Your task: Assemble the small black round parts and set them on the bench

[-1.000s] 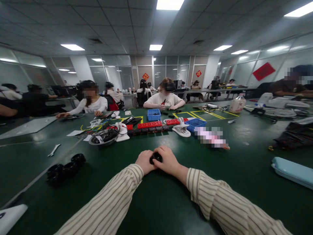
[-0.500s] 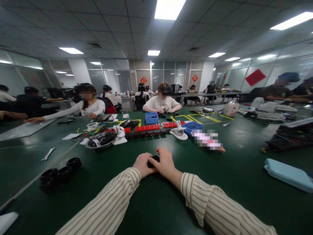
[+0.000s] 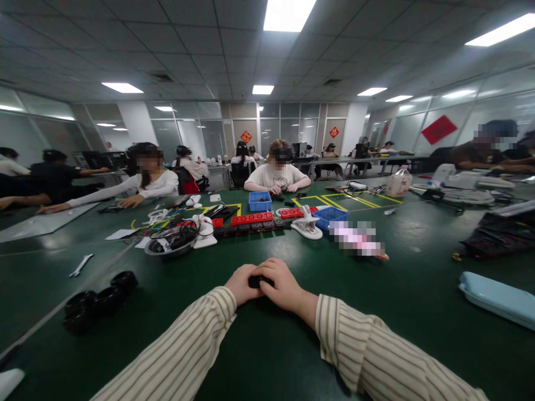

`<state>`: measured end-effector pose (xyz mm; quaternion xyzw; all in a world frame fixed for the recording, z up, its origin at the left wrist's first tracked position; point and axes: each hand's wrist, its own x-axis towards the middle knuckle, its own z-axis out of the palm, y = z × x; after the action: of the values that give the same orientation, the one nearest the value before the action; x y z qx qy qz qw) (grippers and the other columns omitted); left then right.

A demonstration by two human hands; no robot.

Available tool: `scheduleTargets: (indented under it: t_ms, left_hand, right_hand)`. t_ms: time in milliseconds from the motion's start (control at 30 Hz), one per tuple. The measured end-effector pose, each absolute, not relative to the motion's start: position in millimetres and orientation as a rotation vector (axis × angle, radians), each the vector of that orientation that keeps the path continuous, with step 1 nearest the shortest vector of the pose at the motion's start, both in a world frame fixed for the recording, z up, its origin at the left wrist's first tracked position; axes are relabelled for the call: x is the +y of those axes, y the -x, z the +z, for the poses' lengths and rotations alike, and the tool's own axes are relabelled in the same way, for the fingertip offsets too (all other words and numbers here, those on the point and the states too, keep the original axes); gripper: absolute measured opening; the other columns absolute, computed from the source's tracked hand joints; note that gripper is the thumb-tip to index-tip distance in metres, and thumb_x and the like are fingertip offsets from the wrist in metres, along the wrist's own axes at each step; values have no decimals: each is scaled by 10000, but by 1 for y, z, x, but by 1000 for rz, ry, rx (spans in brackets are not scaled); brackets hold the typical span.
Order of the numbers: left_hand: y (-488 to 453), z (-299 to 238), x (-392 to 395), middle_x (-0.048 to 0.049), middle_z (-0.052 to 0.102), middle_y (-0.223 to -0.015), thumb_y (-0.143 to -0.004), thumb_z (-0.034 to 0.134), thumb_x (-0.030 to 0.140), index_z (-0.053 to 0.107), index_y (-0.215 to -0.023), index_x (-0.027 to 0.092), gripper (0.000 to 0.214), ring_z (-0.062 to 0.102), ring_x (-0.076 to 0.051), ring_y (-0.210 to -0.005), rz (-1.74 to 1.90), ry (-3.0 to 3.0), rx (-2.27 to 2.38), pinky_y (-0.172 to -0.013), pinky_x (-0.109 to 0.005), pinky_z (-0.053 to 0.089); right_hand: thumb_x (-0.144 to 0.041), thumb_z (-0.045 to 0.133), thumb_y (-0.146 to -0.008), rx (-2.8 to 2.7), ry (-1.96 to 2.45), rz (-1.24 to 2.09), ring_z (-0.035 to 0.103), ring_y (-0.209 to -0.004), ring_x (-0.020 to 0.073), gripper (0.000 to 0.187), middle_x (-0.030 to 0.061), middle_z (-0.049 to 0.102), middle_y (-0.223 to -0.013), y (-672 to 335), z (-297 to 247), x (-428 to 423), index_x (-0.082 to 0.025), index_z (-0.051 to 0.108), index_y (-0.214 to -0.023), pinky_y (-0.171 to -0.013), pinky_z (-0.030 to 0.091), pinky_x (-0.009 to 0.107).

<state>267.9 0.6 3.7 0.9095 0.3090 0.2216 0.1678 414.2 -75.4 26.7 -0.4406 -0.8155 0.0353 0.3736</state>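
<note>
A small round black part rests low over the green table, gripped from both sides. My left hand wraps it from the left and my right hand covers it from the right and top, fingers curled. Most of the part is hidden by my fingers. Both forearms wear striped sleeves and lie on the table.
Three black wheels lie at the left, a wrench beyond them. Ahead sit a bowl of cables, red power strips, blue bins and a white clamp. A pale blue tray lies right. Other people work across the table.
My hands stay joined on the black part, with the right fingers shifting over it. The head camera tilted up slightly after the first frame.
</note>
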Motion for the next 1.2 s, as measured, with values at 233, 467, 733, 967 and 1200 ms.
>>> scheduleTargets:
  t_ms: [233, 467, 733, 967, 1200]
  left_hand:
    - [-271, 5, -7, -72, 597, -917, -544, 723, 423, 563, -950, 150, 515, 548, -260, -886, 631, -2680, 993, -842, -397, 420]
    - [-271, 9, -7, -66, 605, -898, -585, 675, 324, 590, -875, 169, 339, 546, -248, -890, 614, -2709, 1014, -865, -385, 411]
    - [-268, 3, -1, -52, 616, -946, -581, 689, 268, 620, -872, 172, 314, 550, -226, -928, 636, -2633, 850, -871, -340, 428]
    - [-271, 8, -12, -62, 603, -990, -557, 721, 466, 547, -1045, 188, 589, 543, -261, -944, 644, -2673, 956, -871, -392, 398]
    - [-274, 8, -10, -58, 597, -822, -590, 686, 389, 581, -830, 159, 348, 551, -251, -829, 596, -2743, 1009, -824, -388, 411]
  right_hand:
    - [-396, 624, -729, -1904, 1445, -9, 469, -864, 209, 326, 67, 541, -908, -410, 24, -75, -151, 534, -925, -780, 369, 351]
    - [-149, 546, -716, -1995, 1346, 26, 474, -860, 185, 151, 37, 570, -874, -412, 23, -72, -174, 581, -861, -790, 358, 326]
    - [-101, 494, -722, -2097, 1082, 93, 502, -924, 183, 251, 26, 627, -939, -414, 27, -77, -186, 612, -926, -867, 351, 342]
    - [-323, 574, -773, -1866, 1342, 43, 481, -953, 216, 310, 85, 553, -1017, -414, 22, -74, -155, 511, -1026, -849, 369, 371]
    - [-272, 606, -736, -1904, 1417, 50, 470, -818, 180, 139, 34, 542, -829, -412, 25, -73, -167, 543, -803, -751, 369, 318]
